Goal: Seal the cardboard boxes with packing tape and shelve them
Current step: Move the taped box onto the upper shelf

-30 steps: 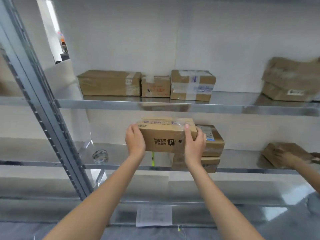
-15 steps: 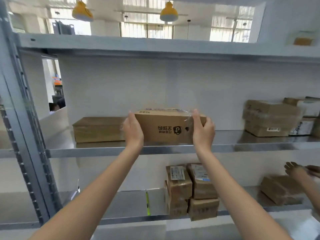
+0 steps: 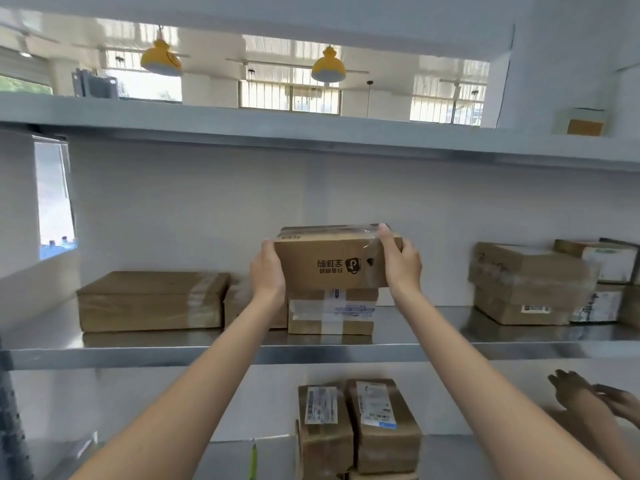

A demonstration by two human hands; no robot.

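Observation:
I hold a brown cardboard box with black print and clear tape over its top, level, between both hands. My left hand presses its left end and my right hand grips its right end, thumb on the top edge. The box sits on or just above a taped box on the middle metal shelf. A smaller box stands just left of that one, partly hidden by my left wrist.
A long flat box lies at the shelf's left. Stacked boxes fill its right end. On the lower shelf stand labelled parcels and a green pen. Another person's hands reach in at lower right. An upper shelf spans above.
I have lifted the box from the lower shelf level up to the middle shelf and moved it right, over the taped box. The view has tilted upward.

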